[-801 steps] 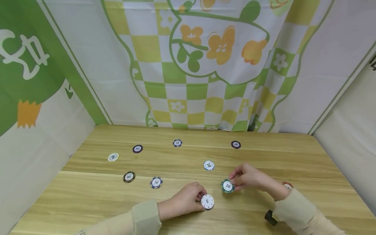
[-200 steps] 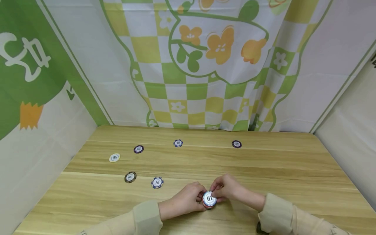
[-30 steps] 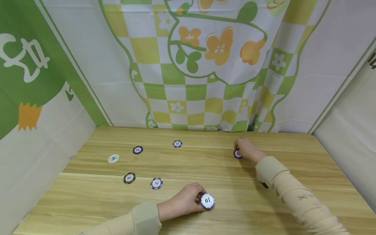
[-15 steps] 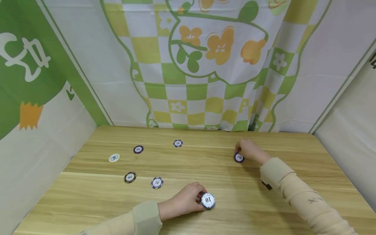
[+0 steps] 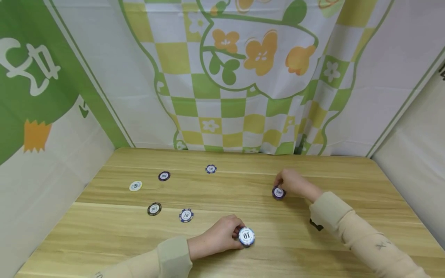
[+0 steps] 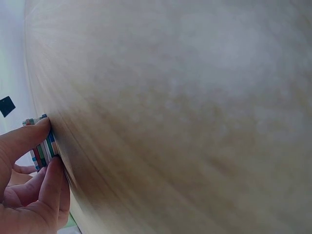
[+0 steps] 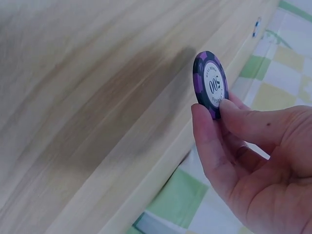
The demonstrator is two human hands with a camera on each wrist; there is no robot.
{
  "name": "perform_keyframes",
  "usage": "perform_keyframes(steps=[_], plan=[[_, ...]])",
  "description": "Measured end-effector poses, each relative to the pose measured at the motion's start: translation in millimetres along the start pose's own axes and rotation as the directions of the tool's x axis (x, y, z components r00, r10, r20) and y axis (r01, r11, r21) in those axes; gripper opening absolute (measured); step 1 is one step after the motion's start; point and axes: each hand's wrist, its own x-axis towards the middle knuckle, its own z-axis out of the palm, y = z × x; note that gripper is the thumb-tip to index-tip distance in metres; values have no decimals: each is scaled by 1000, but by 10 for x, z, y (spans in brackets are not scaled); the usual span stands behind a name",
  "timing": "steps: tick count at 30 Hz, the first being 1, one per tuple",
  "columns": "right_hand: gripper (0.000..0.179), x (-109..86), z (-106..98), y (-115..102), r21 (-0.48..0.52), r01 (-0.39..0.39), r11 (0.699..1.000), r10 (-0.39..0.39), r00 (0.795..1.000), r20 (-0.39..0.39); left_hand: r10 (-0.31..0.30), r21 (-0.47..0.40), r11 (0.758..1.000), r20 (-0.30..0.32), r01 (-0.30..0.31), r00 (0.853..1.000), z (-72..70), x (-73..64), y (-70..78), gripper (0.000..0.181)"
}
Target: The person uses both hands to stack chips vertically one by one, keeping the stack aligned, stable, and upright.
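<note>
My left hand grips the side of a stack of poker chips on the wooden table, thumb on one side and fingertips on the other. The top chip is blue and white, marked 10; in the left wrist view the stack's edges show several colours. My right hand pinches a purple and black 500 poker chip between thumb and fingers. The right wrist view shows that chip tilted, held off the wood with its printed face visible.
Several single chips lie flat on the left half: a blue 10 chip, a black 100 chip, a pale yellow chip, a purple chip and another blue chip. A patterned curtain hangs behind the table.
Over the last second my right hand lifts the purple 500 chip from the back right and brings it nearer. My left hand stays at the stack, which has gained chips since the oldest frame.
</note>
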Motion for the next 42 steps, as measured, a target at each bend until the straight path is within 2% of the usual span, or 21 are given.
perform_keyframes(steps=[9, 14, 16, 22, 32, 42], plan=[[12, -117, -31, -182, 125, -73, 989, 68, 997, 46, 3, -8, 1000, 0, -3, 1000, 2, 2, 5, 35], [11, -172, -21, -228, 187, -61, 981, 54, 998, 43, 3, -8, 1000, 1, -3, 1000, -1, -1, 11, 35], [10, -196, -17, -249, 237, -66, 969, 56, 997, 47, 2, -11, 1000, 3, -2, 1000, -4, -2, 13, 35], [11, -259, -27, -353, 407, -141, 902, 108, 989, 102, 2, -12, 1000, 8, -2, 1000, -14, -1, 19, 34], [12, -308, -21, -522, 455, -202, 867, 146, 977, 156, 5, -27, 1000, 14, -5, 1000, -9, 6, 3, 34], [13, -336, 2, -659, 541, -190, 820, 104, 977, 187, 19, -43, 999, 7, -19, 1000, -3, 11, -11, 34]])
